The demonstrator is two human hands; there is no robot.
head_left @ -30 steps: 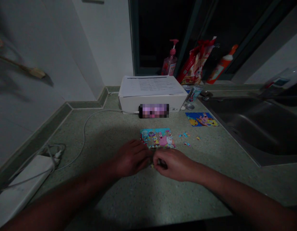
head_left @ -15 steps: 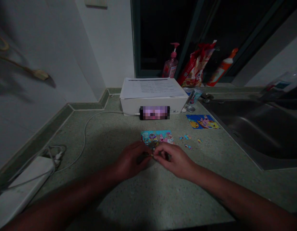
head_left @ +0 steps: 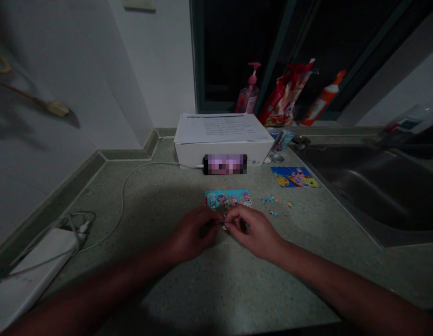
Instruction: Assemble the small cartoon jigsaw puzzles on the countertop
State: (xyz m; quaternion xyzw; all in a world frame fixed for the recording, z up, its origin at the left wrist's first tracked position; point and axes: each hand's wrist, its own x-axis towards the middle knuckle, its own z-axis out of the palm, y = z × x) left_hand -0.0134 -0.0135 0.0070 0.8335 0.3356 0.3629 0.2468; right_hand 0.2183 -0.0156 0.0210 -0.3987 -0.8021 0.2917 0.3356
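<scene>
Left hand [head_left: 193, 233] and right hand [head_left: 254, 231] both have fingers [head_left: 235, 212] nearly pinched together at a tiny yellowish piece [head_left: 223, 228], near side of the puzzle [head_left: 221, 197] on the tabletop [head_left: 209, 289]. Can't tell which grips it, tbh.

Speckled, stone-like counter [head_left: 160, 289], smooth with a faint sheen; dull grey metal sink [head_left: 384, 186].

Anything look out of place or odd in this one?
The smartphone in front of the white box shows only coarse coloured blocks, as if masked. Loose puzzle pieces lie scattered right of the jigsaw puzzle. No spill stands out.
</scene>
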